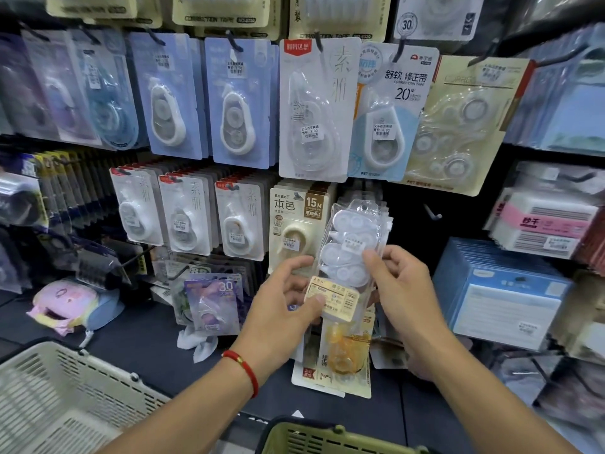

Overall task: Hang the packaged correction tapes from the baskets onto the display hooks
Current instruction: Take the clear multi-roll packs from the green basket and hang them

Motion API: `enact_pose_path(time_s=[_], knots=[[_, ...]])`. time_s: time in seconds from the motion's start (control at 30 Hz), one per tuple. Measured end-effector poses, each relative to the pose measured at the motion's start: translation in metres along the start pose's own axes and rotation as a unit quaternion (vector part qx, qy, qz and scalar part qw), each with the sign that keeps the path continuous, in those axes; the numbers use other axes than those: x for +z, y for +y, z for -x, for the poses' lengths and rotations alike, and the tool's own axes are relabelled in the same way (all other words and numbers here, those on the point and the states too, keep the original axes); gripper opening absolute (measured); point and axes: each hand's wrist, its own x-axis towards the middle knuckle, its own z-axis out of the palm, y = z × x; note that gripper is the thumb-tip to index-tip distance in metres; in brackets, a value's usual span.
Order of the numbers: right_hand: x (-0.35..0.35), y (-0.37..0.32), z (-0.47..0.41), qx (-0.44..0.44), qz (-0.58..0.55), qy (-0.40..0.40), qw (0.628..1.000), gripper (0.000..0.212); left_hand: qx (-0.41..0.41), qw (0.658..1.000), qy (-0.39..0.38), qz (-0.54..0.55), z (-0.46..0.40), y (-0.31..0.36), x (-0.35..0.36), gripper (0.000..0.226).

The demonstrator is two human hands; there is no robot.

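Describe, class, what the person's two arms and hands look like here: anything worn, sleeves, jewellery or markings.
Both forearms are bare, with no sleeves in view. The left hand has a red cord bracelet at its wrist, carrying a small gold-coloured bead. The right hand shows no bracelet, watch or ring. No gloves on either hand.

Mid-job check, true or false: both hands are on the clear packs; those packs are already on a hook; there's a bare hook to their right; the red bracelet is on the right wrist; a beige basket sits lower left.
1. Both hands hold the stack of clear packs. True: left hand and right hand grip it.
2. The packs are on a hook. False: no hook passes through their hang holes.
3. A bare hook is to their right. True.
4. Red bracelet on the right wrist. False: the left.
5. Beige basket lower left. True.
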Motion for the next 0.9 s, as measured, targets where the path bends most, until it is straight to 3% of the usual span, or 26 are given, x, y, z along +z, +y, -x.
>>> enact_pose_path(time_s=[0.23,0.3,0.37,0.47,0.57,0.7,0.8,0.9], knots=[[-0.005,-0.002,-0.005,0.014,-0.014,0.012,1.0,0.045,0.016,0.999,-0.009,0.05,0.0,0.003,0.005,0.05],[-0.006,-0.001,-0.006,0.013,0.007,0.024,1.0,0.038,0.012,0.999,-0.011,0.031,0.0,0.002,0.005,0.05],[-0.007,0.002,-0.005,-0.023,0.12,0.061,0.991,0.022,0.011,0.998,-0.02,-0.057,-0.001,-0.002,0.004,0.052],[-0.006,0.013,0.003,-0.153,0.312,0.089,0.933,0.038,0.054,0.963,0.0,-0.264,-0.006,-0.011,-0.002,0.058],[0.001,0.036,0.006,-0.251,0.417,-0.003,0.873,0.048,0.14,0.924,0.041,-0.354,-0.017,-0.013,-0.008,0.064],[0.01,0.054,-0.01,-0.239,0.518,-0.09,0.817,0.061,0.169,0.887,0.036,-0.429,-0.03,-0.021,-0.008,0.082],[0.017,0.054,-0.036,-0.208,0.6,-0.08,0.768,0.064,0.156,0.878,0.018,-0.453,-0.031,-0.026,-0.005,0.091],[0.023,0.053,-0.061,-0.162,0.627,-0.075,0.758,0.069,0.157,0.878,0.012,-0.452,-0.03,-0.029,-0.007,0.093]])
